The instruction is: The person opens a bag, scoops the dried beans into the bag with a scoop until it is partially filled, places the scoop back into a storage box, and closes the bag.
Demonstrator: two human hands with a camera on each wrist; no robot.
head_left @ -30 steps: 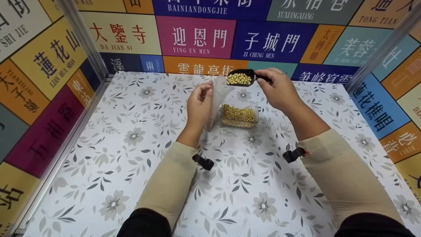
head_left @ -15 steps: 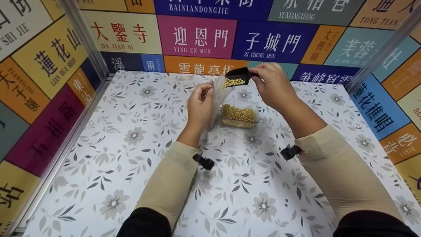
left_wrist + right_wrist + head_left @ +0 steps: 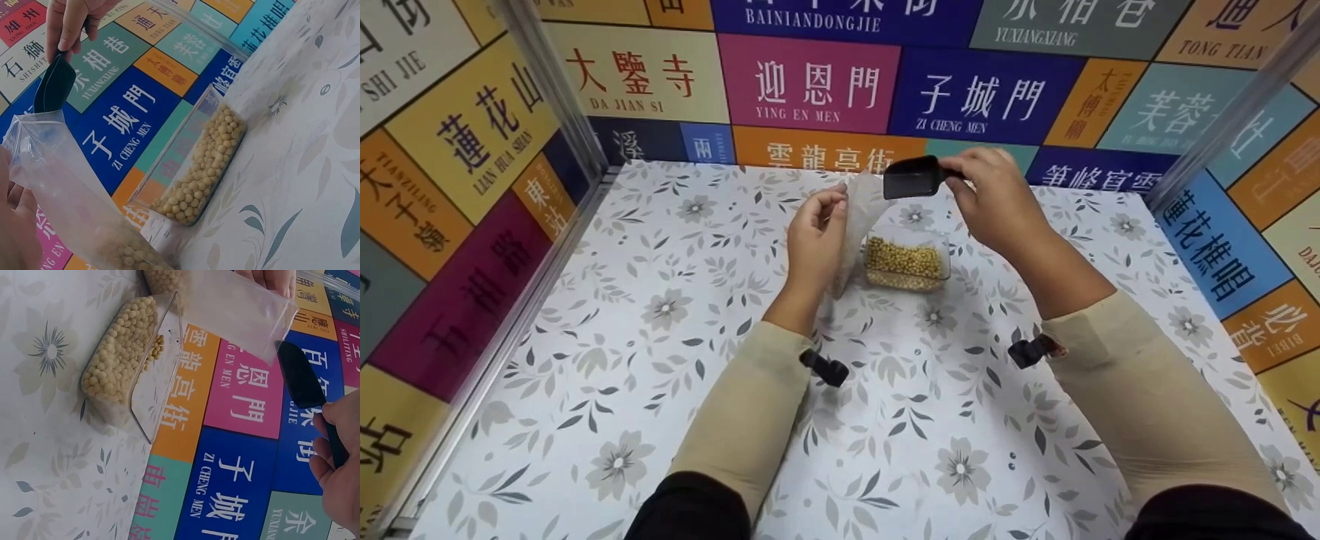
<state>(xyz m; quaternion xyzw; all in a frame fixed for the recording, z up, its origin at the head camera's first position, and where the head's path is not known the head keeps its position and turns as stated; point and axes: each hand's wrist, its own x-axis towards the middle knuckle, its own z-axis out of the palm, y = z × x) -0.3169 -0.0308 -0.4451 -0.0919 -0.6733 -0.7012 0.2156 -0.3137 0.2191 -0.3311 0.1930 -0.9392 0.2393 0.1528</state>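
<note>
My left hand (image 3: 816, 236) holds a translucent plastic bag (image 3: 864, 206) upright by its top edge. Soybeans (image 3: 126, 250) lie in the bottom of the bag in the left wrist view. With its fingers and thumb my right hand (image 3: 994, 199) grips the handle of a black scoop (image 3: 911, 178). The scoop's bowl shows bare in the head view, and its tip is at the bag's mouth. Just right of the bag stands a clear rectangular container (image 3: 135, 405), part filled with soybeans (image 3: 906, 259).
A white floral cloth covers the table (image 3: 735, 420). Printed panels (image 3: 810, 82) with large characters rise behind the table and on both sides. Black camera mounts (image 3: 825, 367) are strapped at both wrists over beige sleeves (image 3: 750, 405).
The scoop was full of soybeans, tipped toward the bag as they slid out, and is now bare. My right hand has shifted slightly back to the right. The left hand stayed put.
</note>
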